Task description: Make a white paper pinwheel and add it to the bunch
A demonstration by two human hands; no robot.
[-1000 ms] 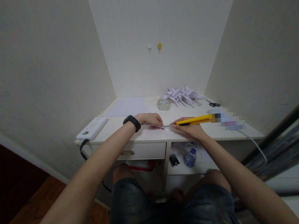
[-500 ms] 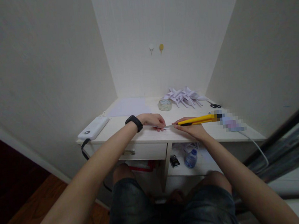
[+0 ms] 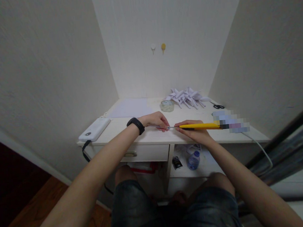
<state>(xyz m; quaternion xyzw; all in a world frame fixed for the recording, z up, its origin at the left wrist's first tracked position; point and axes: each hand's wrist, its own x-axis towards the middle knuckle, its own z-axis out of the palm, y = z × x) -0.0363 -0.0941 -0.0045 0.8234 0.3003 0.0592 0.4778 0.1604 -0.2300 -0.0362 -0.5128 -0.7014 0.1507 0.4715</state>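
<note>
The fingers [image 3: 180, 127] of our right hand [image 3: 195, 132] are closed around the yellow utility knife [image 3: 199, 126], which lies almost flat over the near edge of the table [image 3: 148, 136], its blade pointing left. The fingers [image 3: 164, 124] of our left hand [image 3: 154, 120] are bent down and press a small piece of paper [image 3: 161, 127] on the table, just beside the blade tip. A black band [image 3: 136, 124] is on the left wrist. On the far side of the table we see a white sheet [image 3: 130, 108], a roll of tape [image 3: 166, 105], a heap of folded paper shapes [image 3: 187, 97] and black scissors [image 3: 217, 105]. At the left edge lies a white power bank [image 3: 94, 129]. A plastic bottle [image 3: 192, 160] stands on the shelf below.
</note>
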